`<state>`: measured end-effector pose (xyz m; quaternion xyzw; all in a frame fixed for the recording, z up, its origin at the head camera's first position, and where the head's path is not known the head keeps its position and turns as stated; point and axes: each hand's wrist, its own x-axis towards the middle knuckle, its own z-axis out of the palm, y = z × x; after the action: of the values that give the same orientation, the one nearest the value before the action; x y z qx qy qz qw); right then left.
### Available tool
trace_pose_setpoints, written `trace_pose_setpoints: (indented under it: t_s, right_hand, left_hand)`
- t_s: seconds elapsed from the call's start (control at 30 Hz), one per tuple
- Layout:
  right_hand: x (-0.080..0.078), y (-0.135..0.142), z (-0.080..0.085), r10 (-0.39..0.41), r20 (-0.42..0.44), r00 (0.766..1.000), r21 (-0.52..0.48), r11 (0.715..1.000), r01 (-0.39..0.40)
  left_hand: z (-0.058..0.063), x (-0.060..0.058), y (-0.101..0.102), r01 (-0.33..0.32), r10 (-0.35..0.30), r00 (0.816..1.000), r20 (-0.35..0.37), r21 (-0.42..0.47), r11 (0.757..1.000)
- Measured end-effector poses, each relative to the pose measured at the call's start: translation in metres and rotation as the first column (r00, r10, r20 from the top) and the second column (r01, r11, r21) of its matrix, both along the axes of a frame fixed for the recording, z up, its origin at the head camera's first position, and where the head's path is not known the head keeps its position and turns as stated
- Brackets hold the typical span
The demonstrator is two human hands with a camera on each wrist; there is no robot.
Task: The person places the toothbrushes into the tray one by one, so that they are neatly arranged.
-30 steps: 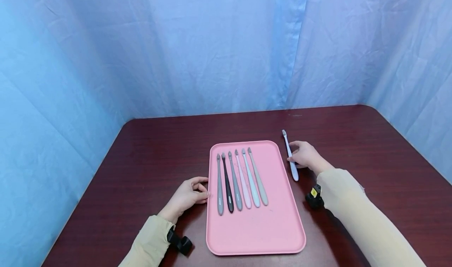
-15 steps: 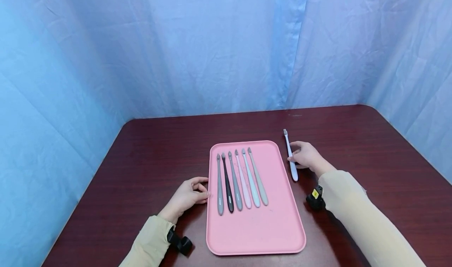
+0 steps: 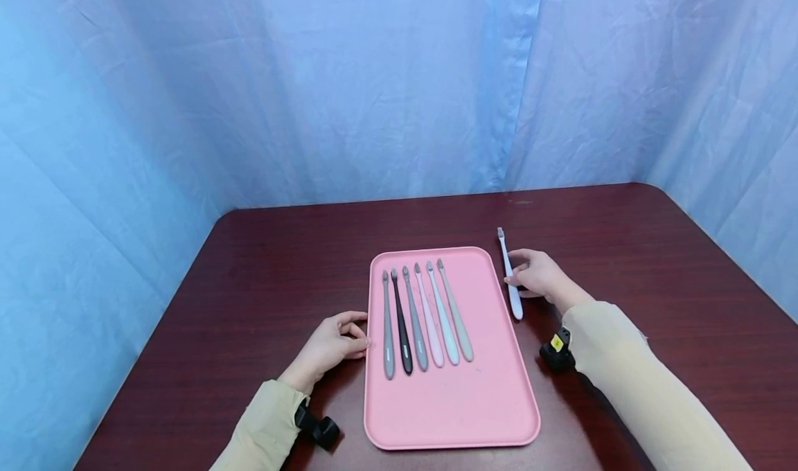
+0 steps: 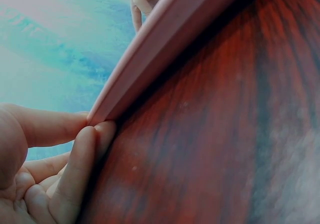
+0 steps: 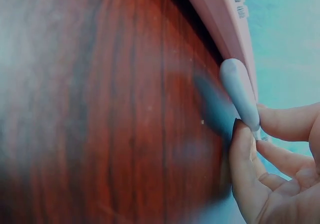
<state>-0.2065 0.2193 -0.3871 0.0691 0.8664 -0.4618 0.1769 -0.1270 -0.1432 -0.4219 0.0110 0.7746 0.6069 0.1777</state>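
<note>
On the left, my left hand (image 3: 329,345) pinches the side rim of a pink tray (image 3: 449,415); in the left wrist view, thumb and fingers meet on the tray's edge (image 4: 150,59). A pale white-lavender toothbrush (image 3: 516,309) is pinched mid-handle by my right hand (image 3: 542,277), just outside the tray's right side. Its head points to the back. The right wrist view shows the rounded handle end (image 5: 237,84) raised above the table, overlapping the tray's wall (image 5: 220,24). Several toothbrushes lie side by side in the tray, among them a black one (image 3: 402,329) and a pink one (image 3: 430,325).
The tray rests on a dark red-brown wooden table (image 3: 280,263). Light blue curtains (image 3: 374,97) hang behind the table and along both sides. A black wrist camera (image 3: 318,426) sits by the left sleeve, another camera (image 3: 556,350) by the right one.
The toothbrush in my right hand shifted slightly right, then back left, closer to the tray's edge. My left hand and the tray have stayed in place.
</note>
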Motion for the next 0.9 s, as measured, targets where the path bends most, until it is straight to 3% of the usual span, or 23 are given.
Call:
trace_pose_setpoints:
  t_s: [0.9]
  right_hand:
    - [0.0001, -0.0062, 0.0043, 0.015, 0.0, 1.0, -0.018, 1.0, -0.015]
  left_hand:
    - [0.0014, 0.0004, 0.0004, -0.002, 0.002, 1.0, -0.002, -0.012, 1.0]
